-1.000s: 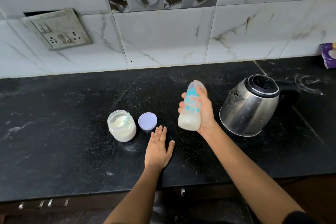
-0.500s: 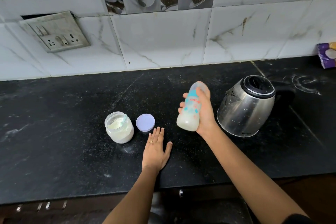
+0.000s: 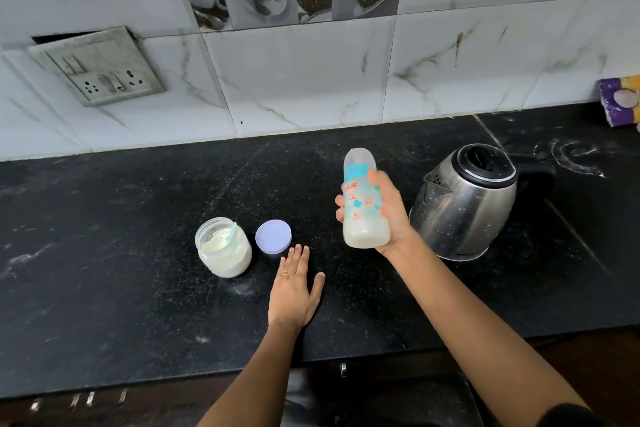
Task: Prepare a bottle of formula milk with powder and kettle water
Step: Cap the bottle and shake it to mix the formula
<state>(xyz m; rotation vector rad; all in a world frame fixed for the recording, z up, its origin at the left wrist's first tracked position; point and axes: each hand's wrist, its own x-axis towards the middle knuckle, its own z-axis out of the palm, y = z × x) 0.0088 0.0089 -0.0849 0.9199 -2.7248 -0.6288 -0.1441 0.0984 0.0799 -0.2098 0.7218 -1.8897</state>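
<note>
A black counter (image 3: pixel 104 270) runs under the marble-tiled wall. A steel kettle (image 3: pixel 464 204) stands on it to the right. Just left of the kettle, the right hand (image 3: pixel 388 215) grips the capped bottle (image 3: pixel 363 201) of milky liquid above the counter. The left hand (image 3: pixel 294 291) lies flat, fingers straight, near 1 open powder jar (image 3: pixel 223 248) and its lilac lid (image 3: pixel 273 237).
</note>
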